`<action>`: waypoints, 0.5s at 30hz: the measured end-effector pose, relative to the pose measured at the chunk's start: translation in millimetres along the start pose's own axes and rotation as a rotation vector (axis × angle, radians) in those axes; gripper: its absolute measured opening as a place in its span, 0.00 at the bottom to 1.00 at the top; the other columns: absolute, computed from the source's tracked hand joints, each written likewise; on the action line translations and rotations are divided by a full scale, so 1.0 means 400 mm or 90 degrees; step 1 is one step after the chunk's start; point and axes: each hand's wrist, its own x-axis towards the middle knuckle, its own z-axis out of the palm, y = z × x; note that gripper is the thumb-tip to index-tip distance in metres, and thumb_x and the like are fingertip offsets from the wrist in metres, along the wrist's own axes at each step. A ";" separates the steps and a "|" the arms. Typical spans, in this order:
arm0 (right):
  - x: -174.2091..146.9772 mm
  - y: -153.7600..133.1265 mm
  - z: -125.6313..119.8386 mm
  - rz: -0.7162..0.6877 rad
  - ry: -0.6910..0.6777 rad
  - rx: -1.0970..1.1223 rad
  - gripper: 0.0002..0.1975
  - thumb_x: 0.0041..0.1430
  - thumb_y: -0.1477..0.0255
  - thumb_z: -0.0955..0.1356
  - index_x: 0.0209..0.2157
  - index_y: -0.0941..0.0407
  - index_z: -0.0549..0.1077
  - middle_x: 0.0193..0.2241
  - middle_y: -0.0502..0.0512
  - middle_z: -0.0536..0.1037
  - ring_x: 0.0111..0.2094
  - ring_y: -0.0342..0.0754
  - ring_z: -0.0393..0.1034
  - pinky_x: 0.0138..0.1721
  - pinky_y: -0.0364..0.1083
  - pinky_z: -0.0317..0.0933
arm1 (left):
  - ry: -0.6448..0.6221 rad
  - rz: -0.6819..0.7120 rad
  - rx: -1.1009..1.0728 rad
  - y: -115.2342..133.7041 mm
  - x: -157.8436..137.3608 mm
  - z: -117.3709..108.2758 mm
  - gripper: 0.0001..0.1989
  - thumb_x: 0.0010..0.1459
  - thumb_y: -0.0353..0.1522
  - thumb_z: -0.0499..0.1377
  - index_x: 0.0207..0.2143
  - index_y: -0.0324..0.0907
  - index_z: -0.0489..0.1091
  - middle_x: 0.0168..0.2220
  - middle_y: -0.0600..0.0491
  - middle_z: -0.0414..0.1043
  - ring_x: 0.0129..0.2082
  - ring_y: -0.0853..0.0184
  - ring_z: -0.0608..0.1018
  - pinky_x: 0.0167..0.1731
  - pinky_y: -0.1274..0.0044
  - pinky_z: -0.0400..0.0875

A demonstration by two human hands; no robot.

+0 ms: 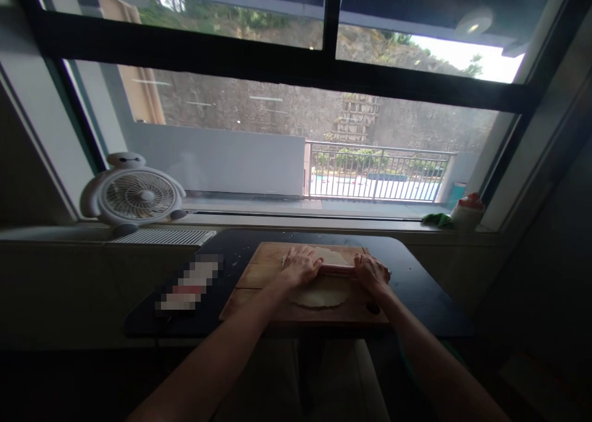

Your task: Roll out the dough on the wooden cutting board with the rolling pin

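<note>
A flattened round sheet of pale dough (pixel 321 293) with an uneven edge lies on a wooden board (pixel 253 277). Across it rests a wooden rolling pin (pixel 338 270), running left to right. My left hand (pixel 303 266) is closed over the pin's left end, which it hides. Round the right end, my right hand (pixel 372 272) is closed too, near the board's right edge. Dough shows both in front of the pin and behind it.
The board stands on a dark table (pixel 416 292). A blurred-out item (pixel 189 286) lies at the table's left. On the window side are a white fan (pixel 143 194), a green cloth (pixel 437 219) and a white bottle (pixel 467 211). Below the table's front edge is a pale seat (pixel 342 379).
</note>
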 end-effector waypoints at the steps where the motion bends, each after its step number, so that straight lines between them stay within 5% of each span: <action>1: -0.016 0.001 0.002 -0.001 0.019 0.002 0.24 0.66 0.66 0.49 0.37 0.55 0.73 0.40 0.58 0.76 0.44 0.48 0.68 0.45 0.46 0.55 | 0.004 0.010 -0.001 0.001 -0.019 0.002 0.22 0.64 0.43 0.40 0.51 0.43 0.64 0.56 0.48 0.63 0.59 0.59 0.60 0.58 0.61 0.49; 8: -0.083 -0.001 -0.004 -0.010 0.056 0.018 0.21 0.65 0.65 0.51 0.35 0.54 0.72 0.40 0.56 0.76 0.46 0.48 0.66 0.50 0.47 0.50 | 0.009 0.052 -0.004 0.001 -0.094 0.002 0.23 0.63 0.41 0.41 0.56 0.42 0.59 0.59 0.50 0.60 0.60 0.62 0.58 0.59 0.67 0.47; 12: -0.040 -0.007 -0.010 0.005 -0.004 0.023 0.23 0.65 0.67 0.51 0.34 0.55 0.74 0.36 0.58 0.77 0.43 0.48 0.69 0.47 0.47 0.53 | 0.010 0.044 -0.006 0.001 -0.054 -0.001 0.21 0.64 0.41 0.42 0.53 0.42 0.63 0.57 0.48 0.62 0.59 0.59 0.59 0.58 0.62 0.49; 15: 0.009 -0.014 -0.017 0.024 -0.059 0.030 0.25 0.65 0.66 0.50 0.38 0.57 0.74 0.37 0.60 0.77 0.43 0.48 0.70 0.46 0.46 0.55 | 0.002 0.029 -0.009 -0.001 -0.004 -0.003 0.17 0.62 0.40 0.49 0.49 0.41 0.65 0.53 0.47 0.64 0.53 0.59 0.67 0.52 0.60 0.60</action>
